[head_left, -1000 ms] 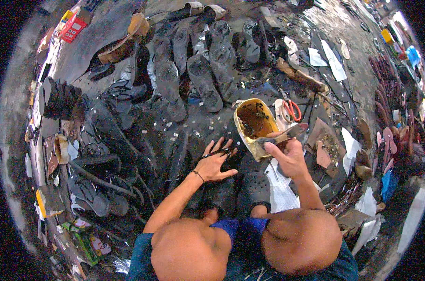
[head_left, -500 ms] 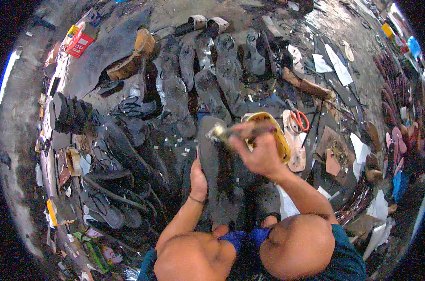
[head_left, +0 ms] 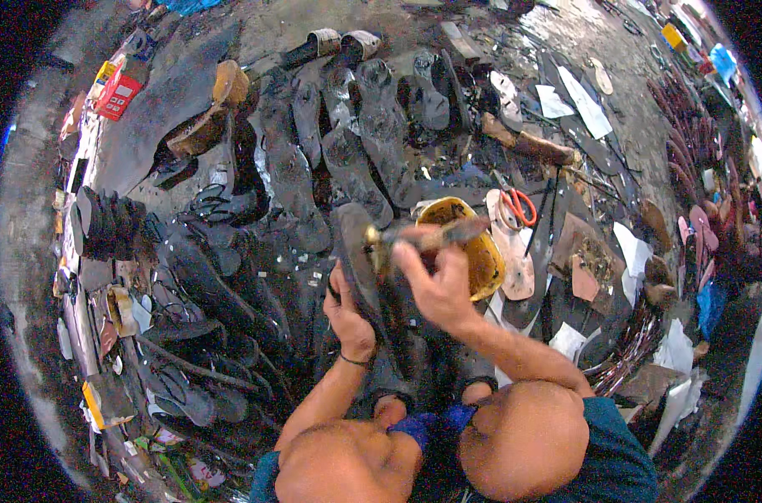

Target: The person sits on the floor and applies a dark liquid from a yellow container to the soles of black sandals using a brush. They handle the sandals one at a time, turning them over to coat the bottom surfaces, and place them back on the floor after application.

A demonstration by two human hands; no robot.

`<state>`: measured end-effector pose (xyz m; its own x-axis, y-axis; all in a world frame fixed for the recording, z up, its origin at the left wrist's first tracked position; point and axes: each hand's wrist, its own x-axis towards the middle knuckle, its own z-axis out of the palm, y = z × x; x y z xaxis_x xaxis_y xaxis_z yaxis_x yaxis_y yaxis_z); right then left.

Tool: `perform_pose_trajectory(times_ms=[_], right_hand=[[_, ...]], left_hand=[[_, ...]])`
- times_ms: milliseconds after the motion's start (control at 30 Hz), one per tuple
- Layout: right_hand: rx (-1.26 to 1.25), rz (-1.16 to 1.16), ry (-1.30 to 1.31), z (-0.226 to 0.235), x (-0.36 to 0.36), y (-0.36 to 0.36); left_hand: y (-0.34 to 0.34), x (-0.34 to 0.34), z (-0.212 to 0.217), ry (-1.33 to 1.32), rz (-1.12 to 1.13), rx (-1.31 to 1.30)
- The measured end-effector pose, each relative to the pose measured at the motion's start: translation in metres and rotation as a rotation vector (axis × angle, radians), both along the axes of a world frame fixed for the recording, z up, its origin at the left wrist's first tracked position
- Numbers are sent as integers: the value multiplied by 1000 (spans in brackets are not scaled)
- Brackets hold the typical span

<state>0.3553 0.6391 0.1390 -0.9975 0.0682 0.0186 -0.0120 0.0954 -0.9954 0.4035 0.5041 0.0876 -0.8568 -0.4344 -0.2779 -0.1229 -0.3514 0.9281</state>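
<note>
My left hand (head_left: 347, 314) grips a dark rubber sandal sole (head_left: 357, 260) and holds it tilted up in front of me. My right hand (head_left: 431, 281) is closed on a wooden-handled brush (head_left: 427, 239), whose glue-wet tip touches the sole's upper face. Just behind the brush sits an open yellow glue can (head_left: 481, 251). My knees fill the lower edge of the view.
Rows of dark soles (head_left: 356, 142) lie spread on the ground ahead. Sandal straps and soles (head_left: 188, 335) pile up at the left. Orange-handled scissors (head_left: 519, 205), a wooden block (head_left: 527, 147), paper scraps (head_left: 582, 105) and leather pieces (head_left: 586, 268) lie to the right.
A second ago my left hand lay open on the soles and my right was at the glue can. Since then the left has lifted a sole and the right has brought the brush onto it.
</note>
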Motion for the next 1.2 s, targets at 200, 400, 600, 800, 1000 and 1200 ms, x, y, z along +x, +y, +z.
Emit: perform_pose_trajectory(times_ms=[200, 400, 600, 800, 1000, 1200], right_hand=[[-671, 115, -489, 13, -19, 34], [-686, 172, -613, 3, -14, 27], [335, 273, 364, 5, 7, -4], [72, 376, 151, 20, 4, -10], [79, 251, 32, 21, -17, 3], [288, 134, 96, -10, -33, 31]], left_hand=[[-42, 72, 21, -459, -380, 698], [-37, 70, 45, -397, -422, 970], [-31, -35, 49, -110, -190, 724], [-33, -32, 7, 19, -518, 1151], [-9, -43, 59, -54, -161, 655], [-30, -47, 55, -2, -171, 689]])
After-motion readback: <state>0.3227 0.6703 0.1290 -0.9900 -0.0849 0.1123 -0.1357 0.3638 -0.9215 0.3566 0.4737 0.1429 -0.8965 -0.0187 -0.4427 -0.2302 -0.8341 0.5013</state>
